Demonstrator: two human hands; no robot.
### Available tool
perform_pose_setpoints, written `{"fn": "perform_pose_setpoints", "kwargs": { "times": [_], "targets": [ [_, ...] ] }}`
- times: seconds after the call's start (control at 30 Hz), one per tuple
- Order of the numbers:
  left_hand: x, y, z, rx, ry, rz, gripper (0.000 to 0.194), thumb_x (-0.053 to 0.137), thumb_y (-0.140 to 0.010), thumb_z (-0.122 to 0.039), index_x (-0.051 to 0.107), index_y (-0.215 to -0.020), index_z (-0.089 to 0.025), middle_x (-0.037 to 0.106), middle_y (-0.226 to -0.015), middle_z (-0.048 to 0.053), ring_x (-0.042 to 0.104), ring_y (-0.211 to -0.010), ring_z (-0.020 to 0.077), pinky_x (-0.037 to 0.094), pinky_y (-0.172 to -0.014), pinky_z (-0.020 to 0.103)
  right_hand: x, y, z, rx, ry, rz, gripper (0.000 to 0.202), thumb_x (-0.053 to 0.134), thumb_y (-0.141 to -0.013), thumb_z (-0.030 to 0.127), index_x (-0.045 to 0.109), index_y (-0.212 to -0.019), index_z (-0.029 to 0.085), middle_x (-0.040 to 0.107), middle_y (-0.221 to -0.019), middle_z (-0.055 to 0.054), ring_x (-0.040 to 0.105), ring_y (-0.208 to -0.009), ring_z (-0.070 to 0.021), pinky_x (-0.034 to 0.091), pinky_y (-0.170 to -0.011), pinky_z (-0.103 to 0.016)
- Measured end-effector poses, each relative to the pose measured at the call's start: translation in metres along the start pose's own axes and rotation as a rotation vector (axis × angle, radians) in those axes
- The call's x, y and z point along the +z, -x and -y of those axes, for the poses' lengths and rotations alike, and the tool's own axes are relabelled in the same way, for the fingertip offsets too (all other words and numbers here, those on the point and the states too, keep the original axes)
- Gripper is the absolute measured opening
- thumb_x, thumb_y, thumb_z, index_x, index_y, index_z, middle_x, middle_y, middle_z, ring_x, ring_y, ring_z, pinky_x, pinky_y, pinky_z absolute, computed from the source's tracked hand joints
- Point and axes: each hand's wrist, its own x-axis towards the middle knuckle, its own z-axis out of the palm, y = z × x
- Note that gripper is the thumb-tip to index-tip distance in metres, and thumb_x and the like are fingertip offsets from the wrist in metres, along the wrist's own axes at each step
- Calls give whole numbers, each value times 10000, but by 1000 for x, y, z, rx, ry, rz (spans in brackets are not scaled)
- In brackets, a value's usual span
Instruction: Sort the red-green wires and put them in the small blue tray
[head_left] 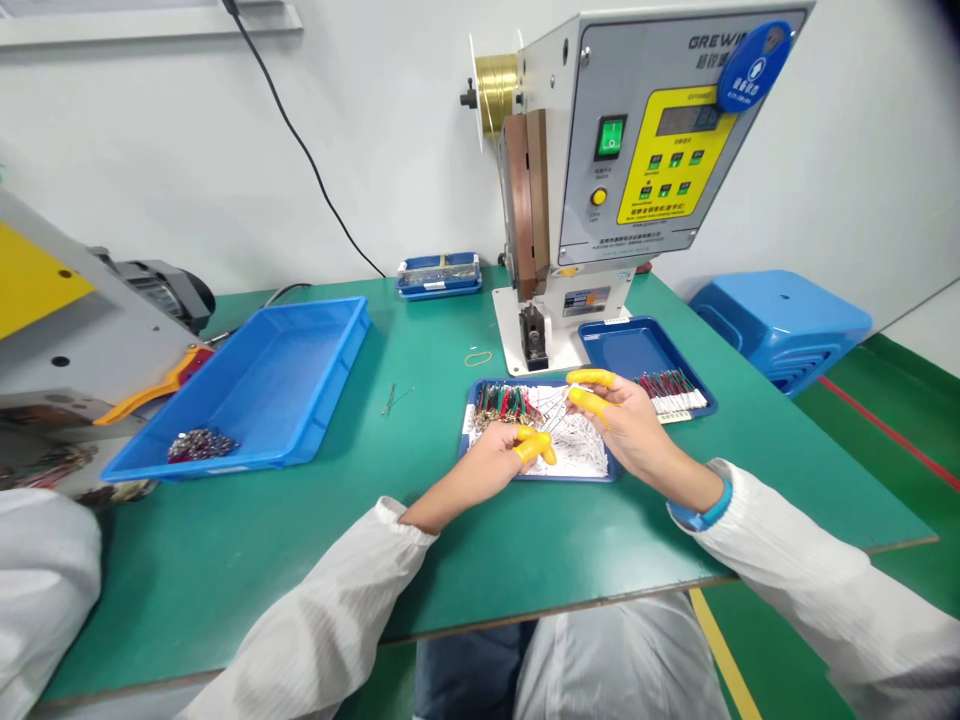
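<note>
Both my hands hover over a small blue tray of white slender pieces and a bundle of red, green and black wired parts. Yellow covers sit on the thumb and forefinger of each hand. My left hand is closed in a pinch low over the tray's middle. Higher and to its right, my right hand pinches near the tray's back edge. Thin dark leads show between the two hands, against the white pieces. What each pinch holds is too small to make out.
Behind the tray stands a crimping machine with a brass-coloured spool. A second blue tray with wired parts lies right. Leftward are a large blue bin, another machine and a white sleeve. A blue stool stands beyond.
</note>
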Motion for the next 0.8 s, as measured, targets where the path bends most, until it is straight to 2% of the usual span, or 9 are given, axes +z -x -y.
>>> {"fn": "perform_pose_setpoints", "kwargs": {
  "times": [0.2,0.43,0.53,0.67,0.8],
  "targets": [
    [2,1,-3,-18,31,-14,324,649,-877,-420,723,-801,-114,459,-558,-49,353,-518,82,254,-525,236,1,0,-3,45,54,-16,310,936,-659,305,802,-930,239,741,-873,-5,657,-742,-144,559,-758,-324],
    [2,-1,0,0,55,-39,235,636,-841,-329,697,-751,-121,444,-556,-53,330,-512,75,231,-520,234,2,0,0,40,53,-5,429,942,-657,294,765,-1045,247,731,-843,19,662,-744,-137,565,-762,-314],
    [1,-1,1,-2,55,-41,211,635,-829,-308,681,-739,-123,446,-558,-55,331,-509,73,231,-518,233,0,-1,0,47,34,-15,403,933,-675,303,764,-1035,237,741,-856,6,673,-761,-142,572,-779,-322],
    [2,-1,0,-16,59,-45,263,653,-844,-368,689,-769,-119,452,-554,-57,337,-500,73,238,-513,235,0,-3,-2,96,23,-64,362,940,-663,319,773,-970,226,758,-858,-17,698,-778,-158,586,-791,-338],
    [2,-1,1,-19,64,-49,278,664,-839,-388,686,-766,-121,456,-550,-55,338,-497,74,237,-508,233,1,-4,-1,79,16,-94,351,950,-655,334,775,-941,228,776,-877,-25,716,-793,-162,604,-847,-362]
  ]
}}
